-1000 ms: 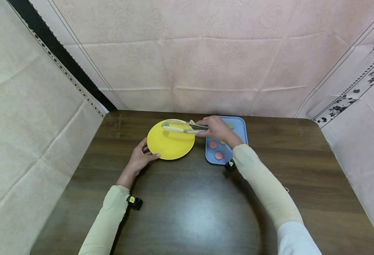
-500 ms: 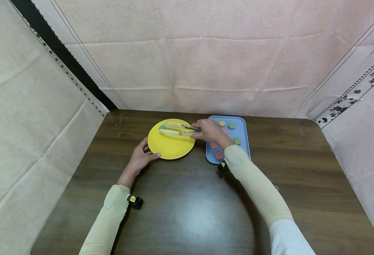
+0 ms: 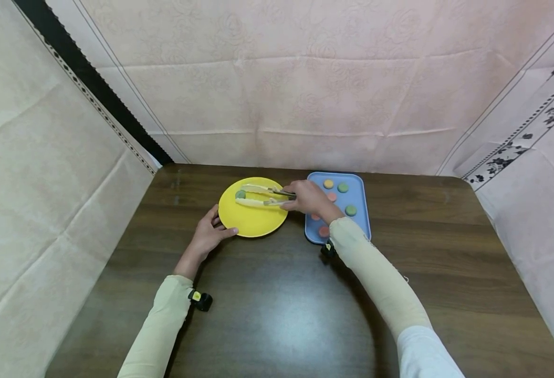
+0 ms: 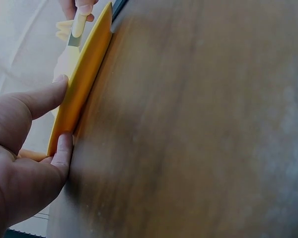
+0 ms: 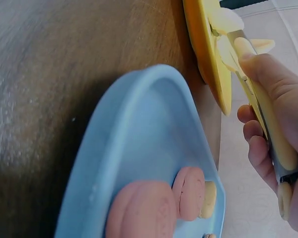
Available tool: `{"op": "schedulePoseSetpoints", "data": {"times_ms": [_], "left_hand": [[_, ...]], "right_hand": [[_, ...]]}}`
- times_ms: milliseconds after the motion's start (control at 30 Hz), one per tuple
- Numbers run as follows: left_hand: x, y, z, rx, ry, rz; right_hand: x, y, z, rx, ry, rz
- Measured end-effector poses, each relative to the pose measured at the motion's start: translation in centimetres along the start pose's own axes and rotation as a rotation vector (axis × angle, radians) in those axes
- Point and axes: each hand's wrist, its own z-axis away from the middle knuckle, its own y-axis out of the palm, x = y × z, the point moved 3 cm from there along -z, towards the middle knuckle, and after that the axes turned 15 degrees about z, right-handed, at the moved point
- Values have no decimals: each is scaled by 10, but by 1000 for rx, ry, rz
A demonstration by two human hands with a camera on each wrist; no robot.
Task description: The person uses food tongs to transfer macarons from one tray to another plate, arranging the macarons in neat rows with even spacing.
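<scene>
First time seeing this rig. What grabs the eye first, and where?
The bright yellow plate on the dark wooden table, its near-left rim gripped by the left hand. Then the tongs in the right hand, reaching over that plate with a green macaron at their tips. Right of the plate, the blue tray stands out, dotted with pink, green and yellow macarons.

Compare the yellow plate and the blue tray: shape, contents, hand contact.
Shape: the yellow plate is round; the blue tray is a rounded rectangle.
Contents: the plate shows one green macaron by the tongs' tips; the tray bears several macarons, pink, green and yellow.
Contact: the left hand grips the plate's edge; no hand grips the tray.
Shared: both are single-coloured.
</scene>
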Motion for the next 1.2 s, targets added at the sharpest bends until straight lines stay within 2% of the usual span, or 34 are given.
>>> {"op": "schedulePoseSetpoints", "data": {"times_ms": [200,333,533,733,1000,1200], "left_hand": [[0,0,1,-1,2,-9],[0,0,0,1,10,-14],[0,1,0,-2,12,-13],[1,0,2,-4,15,-13],[1,1,0,0,20,-10],[2,0,-2,3,5,-6]], "right_hand": [[-1,-8,8,-5,6,-20],[-4,-21,19,-55,4,-27],[-12,-46,43,-178,-31,13],[-25,-70,75,-208,-29,30],[-48,-89,115,-230,88,49],[-64,-95,143,-183,169,71]]}}
